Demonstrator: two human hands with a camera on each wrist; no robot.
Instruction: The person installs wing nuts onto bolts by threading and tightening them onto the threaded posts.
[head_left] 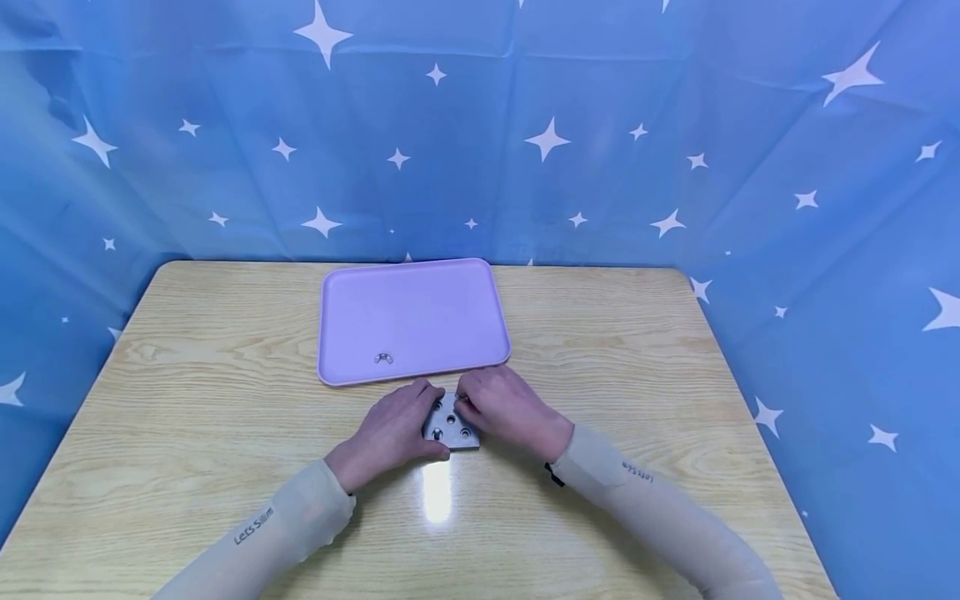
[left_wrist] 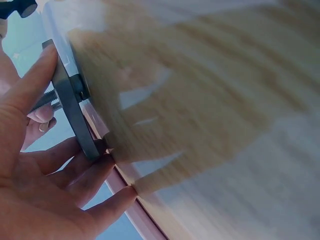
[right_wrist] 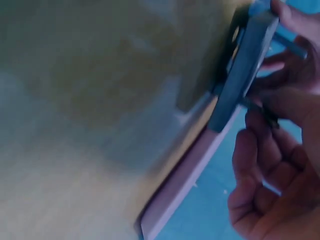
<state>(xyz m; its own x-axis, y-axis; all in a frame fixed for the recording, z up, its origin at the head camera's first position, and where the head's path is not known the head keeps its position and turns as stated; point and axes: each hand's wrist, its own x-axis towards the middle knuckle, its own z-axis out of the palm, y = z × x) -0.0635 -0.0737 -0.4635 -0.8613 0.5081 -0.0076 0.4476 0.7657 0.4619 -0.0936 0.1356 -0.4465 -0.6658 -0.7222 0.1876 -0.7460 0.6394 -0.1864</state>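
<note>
A grey metal plate with several holes stands just above the table, in front of the tray. My left hand holds it by its edges, thumb on the near side and fingers on the far side. Threaded bolts stick up from the plate in the left wrist view, with a bolt head underneath. At the plate's far right corner, my right hand pinches a small wing nut at a bolt's upper end. Its fingers partly hide this piece.
Behind the plate lies a shallow purple tray. One loose wing nut rests inside, near its front rim. The wood-grain table meets a blue star-patterned curtain at the back and sides.
</note>
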